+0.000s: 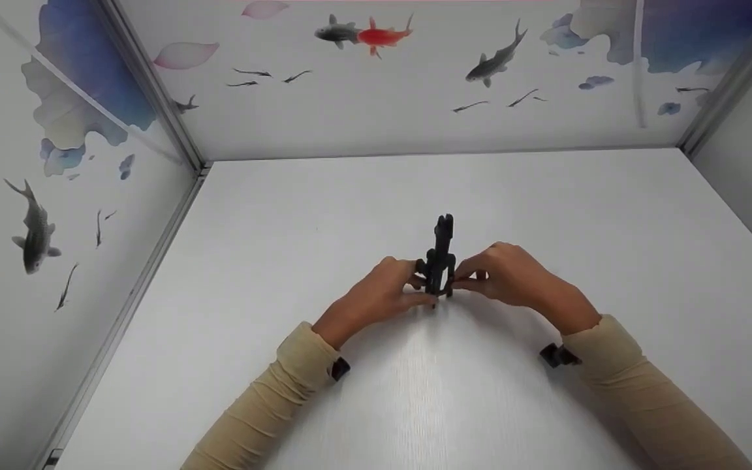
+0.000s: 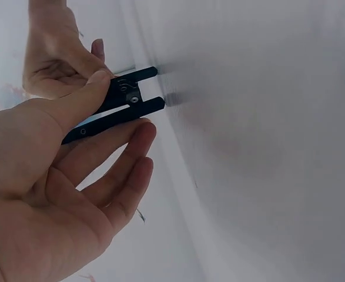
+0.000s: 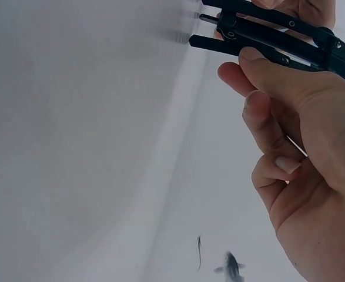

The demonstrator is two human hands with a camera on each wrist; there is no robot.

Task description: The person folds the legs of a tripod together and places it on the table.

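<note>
Standing upright mid-bench: black folding bracket, feet down on the white surface, walled in by fish-print panels. Left hand pinching its lower part, thumb on top and fingers beneath, as seen from the left wrist. Right hand pinching the opposite side, fingertips curled against the black arms. Looks like mid-adjustment, spreading or folding the legs. Next move probably calls for a steady grip on both sides and an even pull at the hinge.
</note>
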